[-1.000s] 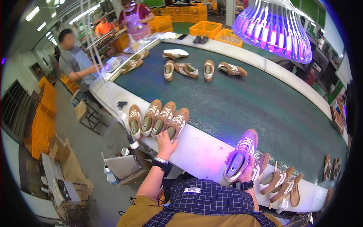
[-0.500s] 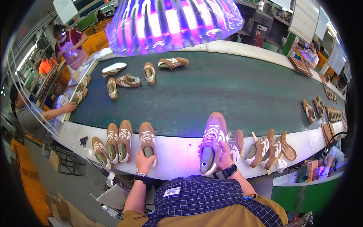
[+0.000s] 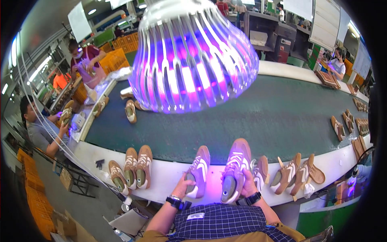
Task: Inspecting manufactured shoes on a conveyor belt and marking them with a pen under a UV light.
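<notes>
My left hand (image 3: pixel 180 188) is closed around the heel end of a brown-and-white sneaker (image 3: pixel 201 166), its toe pointing away from me. My right hand (image 3: pixel 249 186) grips the side of a second brown sneaker (image 3: pixel 238 158) with white laces and a grey-green form inside. The two shoes are side by side, apart, over the white ledge (image 3: pixel 163 179), under purple light. To the left stand three similar sneakers (image 3: pixel 144 163). Close to my right hand is another sneaker (image 3: pixel 262 168), with more sneakers (image 3: pixel 287 175) beyond it.
A purple-glowing ribbed lamp (image 3: pixel 193 68) hangs over the green belt (image 3: pixel 282 117), hiding part of it. Several shoes (image 3: pixel 338 127) lie at the right. A loose sole (image 3: pixel 317 174) rests on the right ledge. At left, a co-worker (image 3: pixel 40 131) holds a shoe (image 3: pixel 66 115).
My left hand has carried its sneaker rightward, close beside the one in my right hand. The view has tilted up, showing more of the lamp. The co-worker at left has lifted a shoe.
</notes>
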{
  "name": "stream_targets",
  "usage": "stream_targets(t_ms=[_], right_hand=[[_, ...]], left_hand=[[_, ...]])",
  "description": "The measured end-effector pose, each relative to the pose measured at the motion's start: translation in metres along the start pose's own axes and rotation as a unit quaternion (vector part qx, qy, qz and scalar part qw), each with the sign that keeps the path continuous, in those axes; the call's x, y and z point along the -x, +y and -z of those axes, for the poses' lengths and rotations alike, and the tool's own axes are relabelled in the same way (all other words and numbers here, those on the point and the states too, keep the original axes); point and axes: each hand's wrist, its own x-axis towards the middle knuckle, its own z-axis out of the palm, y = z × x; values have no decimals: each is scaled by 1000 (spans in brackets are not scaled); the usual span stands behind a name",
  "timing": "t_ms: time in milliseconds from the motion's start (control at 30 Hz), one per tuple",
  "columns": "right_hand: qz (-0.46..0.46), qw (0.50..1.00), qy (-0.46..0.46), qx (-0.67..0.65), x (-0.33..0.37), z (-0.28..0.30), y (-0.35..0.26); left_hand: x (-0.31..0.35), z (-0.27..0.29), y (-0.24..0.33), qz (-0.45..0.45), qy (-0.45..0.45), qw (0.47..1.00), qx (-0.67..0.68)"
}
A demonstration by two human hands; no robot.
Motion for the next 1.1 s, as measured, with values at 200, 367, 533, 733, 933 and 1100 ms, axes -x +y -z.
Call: stream_targets(t_ms=[200,367,533,733,933,1100], right_hand=[[20,995,-82,56,-6,-48,-12],[31,990,-138,17,-9,-73,-10],[34,995,-97,16,-1,-64,-7],[80,992,35,96,13,-59,-7],[172,985,-10,31,3,-84,-37],[237,970,32,45,13,-105,-46]], left_hand=[[38,-51,66,-184,-86,978,-41],[45,-71,103,-201,-213,945,145],[41,-75,60,17,-219,966,136],[23,-65,41,57,-234,936,258],[7,-70,71,-71,-163,914,365],[8,-71,80,-140,-87,921,352]])
